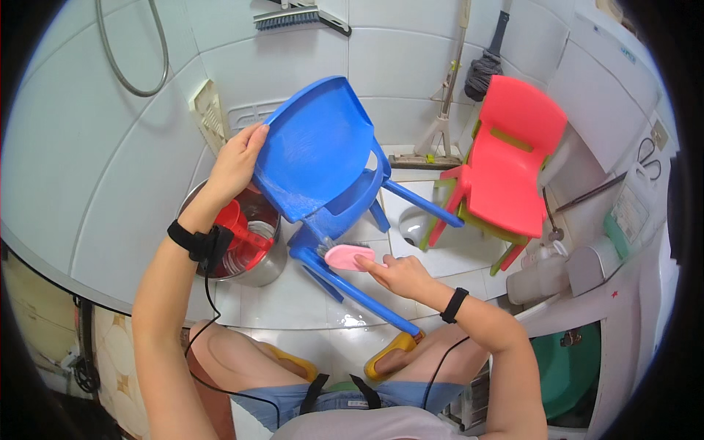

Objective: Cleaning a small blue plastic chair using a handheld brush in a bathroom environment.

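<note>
My left hand [237, 160] grips the upper left edge of a blue plastic chair [316, 148], which is tilted with its legs pointing down and right. A pink-backed scrubbing brush [342, 257] is in my right hand [400, 273], its bristles against the blue chair near a leg joint. Whitish streaks mark the broad blue panel. Left of the chair, a metal bucket [278, 258] holds a red plastic dipper [234, 223] and other things, partly hidden by my left wrist.
A red chair [503, 165] is stacked on a green one [467, 223] at the right, by a squat toilet [415, 220]. A squeegee mop [426, 161] leans on the back wall. Bottles and a bin [594, 267] stand at the right. The tiles [352, 319] look wet.
</note>
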The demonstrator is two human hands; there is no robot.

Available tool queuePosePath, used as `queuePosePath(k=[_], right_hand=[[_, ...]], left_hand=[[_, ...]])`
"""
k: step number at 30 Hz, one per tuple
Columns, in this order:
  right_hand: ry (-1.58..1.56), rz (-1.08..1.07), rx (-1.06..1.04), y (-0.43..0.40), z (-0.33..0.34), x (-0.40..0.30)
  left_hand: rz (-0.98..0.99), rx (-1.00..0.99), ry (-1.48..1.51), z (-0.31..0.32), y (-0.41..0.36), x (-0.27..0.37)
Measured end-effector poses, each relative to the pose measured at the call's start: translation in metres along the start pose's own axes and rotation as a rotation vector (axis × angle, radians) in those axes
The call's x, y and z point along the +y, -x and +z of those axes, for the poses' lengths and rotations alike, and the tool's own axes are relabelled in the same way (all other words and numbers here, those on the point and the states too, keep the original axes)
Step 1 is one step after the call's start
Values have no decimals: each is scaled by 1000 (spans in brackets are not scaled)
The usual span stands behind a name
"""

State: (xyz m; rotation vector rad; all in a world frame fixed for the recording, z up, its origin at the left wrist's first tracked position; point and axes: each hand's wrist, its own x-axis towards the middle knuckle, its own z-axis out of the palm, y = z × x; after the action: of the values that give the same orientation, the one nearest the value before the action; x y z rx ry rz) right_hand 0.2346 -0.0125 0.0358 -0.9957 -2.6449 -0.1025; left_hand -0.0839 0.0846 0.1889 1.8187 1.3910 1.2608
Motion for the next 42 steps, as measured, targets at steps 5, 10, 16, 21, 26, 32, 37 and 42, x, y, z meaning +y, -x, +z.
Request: queuePosePath(k=[5, 10, 16, 21, 26, 32, 37, 42], right_hand=[[-44, 28, 379, -43, 0, -3], [13, -100, 198, -12, 31, 18], [-75, 19, 401, -38, 14, 2], [0, 9, 46, 11, 27, 11], [-7, 124, -107, 29, -4, -8], [-131, 134, -91, 16, -36, -43], [-41, 110, -189, 11, -41, -72], [-97, 263, -200, -21, -7, -78]], left_hand=[[35, 36, -108, 6, -4, 5], [-15, 26, -124, 3, -3, 1], [-32, -2, -135, 9, -6, 7], [-47, -16, -106, 11, -6, 11], [-20, -2, -162, 12, -4, 10], [-9, 68, -89, 22, 1, 12], [47, 87, -172, 24, 3, 15], [138, 90, -169, 32, 10, 28]])
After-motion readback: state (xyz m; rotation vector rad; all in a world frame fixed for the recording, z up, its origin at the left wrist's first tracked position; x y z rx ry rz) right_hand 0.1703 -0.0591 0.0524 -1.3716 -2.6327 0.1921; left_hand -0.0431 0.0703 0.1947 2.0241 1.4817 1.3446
